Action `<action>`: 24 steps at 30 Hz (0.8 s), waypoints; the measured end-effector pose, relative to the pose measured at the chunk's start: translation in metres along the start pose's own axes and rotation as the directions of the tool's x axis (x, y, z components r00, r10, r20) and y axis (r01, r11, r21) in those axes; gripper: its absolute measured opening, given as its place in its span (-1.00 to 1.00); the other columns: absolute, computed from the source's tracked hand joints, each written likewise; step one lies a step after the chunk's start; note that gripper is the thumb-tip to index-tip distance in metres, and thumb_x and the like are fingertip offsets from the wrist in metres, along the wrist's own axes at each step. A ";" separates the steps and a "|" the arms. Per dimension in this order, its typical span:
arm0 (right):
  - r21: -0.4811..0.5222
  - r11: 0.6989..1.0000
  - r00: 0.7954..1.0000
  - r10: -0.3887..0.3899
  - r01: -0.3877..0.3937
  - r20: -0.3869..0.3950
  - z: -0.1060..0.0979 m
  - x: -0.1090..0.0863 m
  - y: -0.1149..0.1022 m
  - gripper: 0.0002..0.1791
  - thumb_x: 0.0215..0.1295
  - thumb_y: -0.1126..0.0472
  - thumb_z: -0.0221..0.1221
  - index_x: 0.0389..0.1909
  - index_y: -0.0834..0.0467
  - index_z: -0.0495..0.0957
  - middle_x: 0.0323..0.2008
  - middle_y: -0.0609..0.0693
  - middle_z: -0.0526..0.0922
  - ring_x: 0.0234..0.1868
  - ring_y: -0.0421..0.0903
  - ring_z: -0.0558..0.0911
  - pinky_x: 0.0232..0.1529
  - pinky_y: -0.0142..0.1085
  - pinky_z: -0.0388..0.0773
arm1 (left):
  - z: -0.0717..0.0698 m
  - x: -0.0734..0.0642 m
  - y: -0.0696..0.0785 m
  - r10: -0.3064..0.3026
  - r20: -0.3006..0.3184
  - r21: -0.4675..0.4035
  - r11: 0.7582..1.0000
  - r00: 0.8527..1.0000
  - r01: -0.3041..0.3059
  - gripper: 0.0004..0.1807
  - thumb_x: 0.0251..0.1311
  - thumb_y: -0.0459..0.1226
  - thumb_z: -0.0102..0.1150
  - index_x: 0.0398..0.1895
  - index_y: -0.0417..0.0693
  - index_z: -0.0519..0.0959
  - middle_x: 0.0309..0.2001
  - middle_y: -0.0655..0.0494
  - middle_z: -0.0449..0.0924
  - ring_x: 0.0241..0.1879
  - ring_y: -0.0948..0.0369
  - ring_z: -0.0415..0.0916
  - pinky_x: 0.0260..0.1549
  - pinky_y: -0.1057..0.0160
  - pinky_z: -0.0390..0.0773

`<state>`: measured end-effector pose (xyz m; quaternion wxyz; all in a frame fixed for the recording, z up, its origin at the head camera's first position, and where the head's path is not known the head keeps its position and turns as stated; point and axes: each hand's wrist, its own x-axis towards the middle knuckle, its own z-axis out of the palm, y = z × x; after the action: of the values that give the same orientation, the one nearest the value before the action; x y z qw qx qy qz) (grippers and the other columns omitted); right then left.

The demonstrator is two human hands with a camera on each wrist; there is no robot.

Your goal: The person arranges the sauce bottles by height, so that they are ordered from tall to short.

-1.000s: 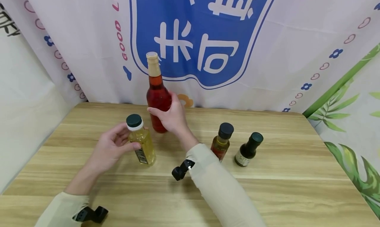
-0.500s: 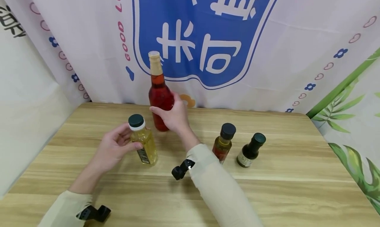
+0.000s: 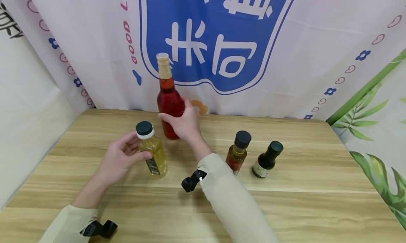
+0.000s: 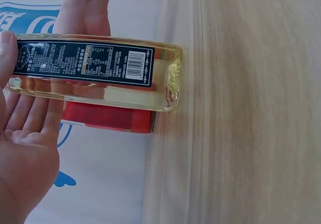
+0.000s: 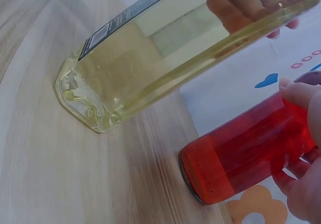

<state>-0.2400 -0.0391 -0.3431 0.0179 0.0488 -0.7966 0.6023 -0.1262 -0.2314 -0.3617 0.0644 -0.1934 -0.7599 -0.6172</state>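
Observation:
In the head view my left hand [image 3: 118, 162] holds a clear square bottle of pale yellow liquid [image 3: 158, 156], thumb in front and fingers behind. It has a dark green cap and stands roughly upright. Its dark label with a barcode [image 4: 136, 65] faces the left wrist camera. Farther back, my right hand [image 3: 187, 123] grips a tall glass bottle of red liquid [image 3: 168, 98] around its body. That bottle's neck is wrapped in cream foil. The right wrist view shows both bottle bases near the wooden tabletop; whether they touch it I cannot tell.
To the right stand a black-capped bottle [image 3: 237, 155] with a red label, partly behind my right sleeve [image 3: 231, 197], and a small dark bottle [image 3: 264, 163]. A printed curtain [image 3: 111, 59] hangs behind the wooden table [image 3: 317, 207].
The head view shifts slightly. Both hands keep their hold on the two bottles, with no clear movement of either bottle.

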 end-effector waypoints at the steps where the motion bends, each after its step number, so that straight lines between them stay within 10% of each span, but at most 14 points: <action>1: -0.003 1.000 1.000 -0.001 0.001 -0.002 0.000 0.000 0.000 -0.08 0.25 -0.04 0.52 0.56 -0.07 0.28 0.39 -0.04 0.58 0.38 -0.02 0.57 0.40 0.06 0.61 | 0.000 0.000 0.000 0.001 0.001 0.001 1.000 1.000 -0.001 -0.39 0.23 -0.55 0.40 0.35 -0.07 0.56 0.18 0.49 0.70 0.19 0.51 0.63 0.15 0.55 0.62; 24: -0.021 1.000 1.000 0.006 -0.006 -0.017 0.002 0.000 -0.001 -0.07 0.25 -0.03 0.52 0.56 -0.05 0.27 0.40 -0.02 0.57 0.39 0.00 0.56 0.40 0.05 0.61 | 0.001 0.000 0.000 -0.004 0.000 0.003 1.000 1.000 0.004 -0.39 0.25 -0.54 0.39 0.36 -0.06 0.55 0.18 0.48 0.70 0.20 0.51 0.63 0.15 0.56 0.62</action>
<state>-0.2399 -0.0413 -0.3429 0.0234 0.0410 -0.8027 0.5945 -0.1260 -0.2300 -0.3620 0.0636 -0.1917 -0.7611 -0.6163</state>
